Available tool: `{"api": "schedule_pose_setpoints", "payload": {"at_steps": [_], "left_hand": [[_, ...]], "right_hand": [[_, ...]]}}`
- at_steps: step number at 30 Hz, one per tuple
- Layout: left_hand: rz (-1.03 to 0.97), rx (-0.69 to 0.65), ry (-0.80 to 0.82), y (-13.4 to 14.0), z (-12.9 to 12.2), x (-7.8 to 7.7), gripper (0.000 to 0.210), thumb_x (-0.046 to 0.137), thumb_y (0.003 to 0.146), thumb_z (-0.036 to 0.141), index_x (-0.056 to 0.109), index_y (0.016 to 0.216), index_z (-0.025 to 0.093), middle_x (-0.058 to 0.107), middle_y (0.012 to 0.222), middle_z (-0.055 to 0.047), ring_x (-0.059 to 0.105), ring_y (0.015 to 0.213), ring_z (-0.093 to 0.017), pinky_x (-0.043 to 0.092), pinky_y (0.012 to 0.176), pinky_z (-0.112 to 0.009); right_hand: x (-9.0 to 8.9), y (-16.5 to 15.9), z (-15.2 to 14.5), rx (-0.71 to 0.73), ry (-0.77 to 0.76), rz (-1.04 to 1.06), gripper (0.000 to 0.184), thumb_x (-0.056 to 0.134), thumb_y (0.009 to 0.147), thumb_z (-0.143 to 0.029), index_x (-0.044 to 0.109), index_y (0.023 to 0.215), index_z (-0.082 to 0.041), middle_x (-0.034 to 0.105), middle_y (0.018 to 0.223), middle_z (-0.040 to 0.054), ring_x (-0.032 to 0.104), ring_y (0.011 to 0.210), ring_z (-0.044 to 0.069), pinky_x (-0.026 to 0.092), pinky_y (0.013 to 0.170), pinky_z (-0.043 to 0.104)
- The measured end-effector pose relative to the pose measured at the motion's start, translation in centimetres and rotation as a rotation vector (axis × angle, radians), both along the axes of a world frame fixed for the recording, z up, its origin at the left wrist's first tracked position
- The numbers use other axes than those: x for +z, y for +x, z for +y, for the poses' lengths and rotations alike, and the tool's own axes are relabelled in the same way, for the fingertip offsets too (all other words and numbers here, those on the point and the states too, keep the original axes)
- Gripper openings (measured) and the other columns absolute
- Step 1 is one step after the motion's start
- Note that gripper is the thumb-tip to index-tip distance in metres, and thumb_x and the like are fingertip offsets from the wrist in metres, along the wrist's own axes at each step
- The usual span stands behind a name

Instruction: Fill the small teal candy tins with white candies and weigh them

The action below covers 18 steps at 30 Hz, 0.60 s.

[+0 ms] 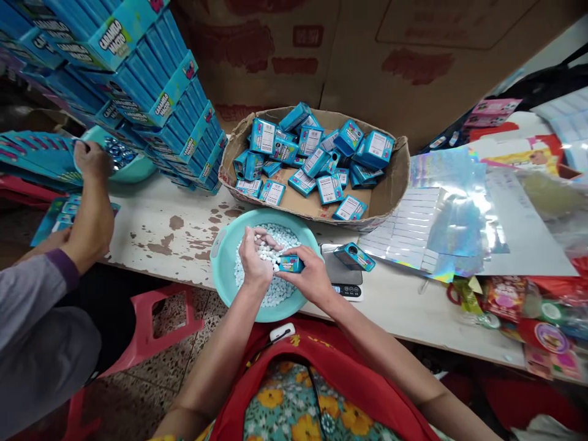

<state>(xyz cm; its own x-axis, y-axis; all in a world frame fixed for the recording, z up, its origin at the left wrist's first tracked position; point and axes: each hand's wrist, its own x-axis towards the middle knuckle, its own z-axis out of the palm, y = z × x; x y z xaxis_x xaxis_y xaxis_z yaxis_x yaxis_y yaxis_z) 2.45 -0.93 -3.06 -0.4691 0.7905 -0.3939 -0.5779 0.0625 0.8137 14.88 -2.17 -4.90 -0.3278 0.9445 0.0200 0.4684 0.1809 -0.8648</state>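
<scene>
My left hand [255, 264] is cupped above a turquoise basin [222, 269], with small white candies [266, 250] lying in its curled palm. My right hand [313, 274] grips a small blue candy box [291, 263] on its side, one end turned toward the left palm. Candies at the fingers' edge touch or nearly touch that end. More white candies [275, 295] fill the basin below. Right of the basin, another blue box [354, 256] lies tilted on a small digital scale [347, 291].
Behind the basin stands a cut-down cardboard box [384, 208] with several blue boxes in it. Stacked display trays [171, 104] rise at the left. A co-worker's hand [94, 160] is by another basin [138, 169]. Shiny sheets [463, 208] cover the table's right side.
</scene>
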Motion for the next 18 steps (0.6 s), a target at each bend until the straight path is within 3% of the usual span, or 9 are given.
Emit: {"api": "schedule_pose_setpoints", "payload": {"at_steps": [11, 18], "left_hand": [[-0.002, 0.029, 0.014, -0.8, 0.2, 0.0, 0.041, 0.05, 0.085, 0.05, 0.056, 0.063, 0.016, 0.053, 0.055, -0.001, 0.055, 0.054, -0.012, 0.048, 0.062, -0.027], [0.298, -0.098, 0.048, -0.3, -1.3, -0.8, 0.037, 0.051, 0.086, 0.047, 0.06, 0.065, 0.017, 0.057, 0.059, -0.003, 0.054, 0.057, -0.013, 0.042, 0.058, -0.025]], "right_hand": [[0.1, -0.7, 0.8, -0.019, -0.059, 0.025, 0.036, 0.079, 0.066, -0.029, 0.059, 0.095, -0.022, 0.064, 0.094, 0.0034, 0.058, 0.092, 0.023, 0.045, 0.082, 0.037], [-0.4, -1.2, 0.7, -0.016, -0.069, 0.033, 0.034, 0.078, 0.067, -0.026, 0.06, 0.095, -0.023, 0.065, 0.094, 0.0034, 0.059, 0.092, 0.024, 0.046, 0.083, 0.039]]}}
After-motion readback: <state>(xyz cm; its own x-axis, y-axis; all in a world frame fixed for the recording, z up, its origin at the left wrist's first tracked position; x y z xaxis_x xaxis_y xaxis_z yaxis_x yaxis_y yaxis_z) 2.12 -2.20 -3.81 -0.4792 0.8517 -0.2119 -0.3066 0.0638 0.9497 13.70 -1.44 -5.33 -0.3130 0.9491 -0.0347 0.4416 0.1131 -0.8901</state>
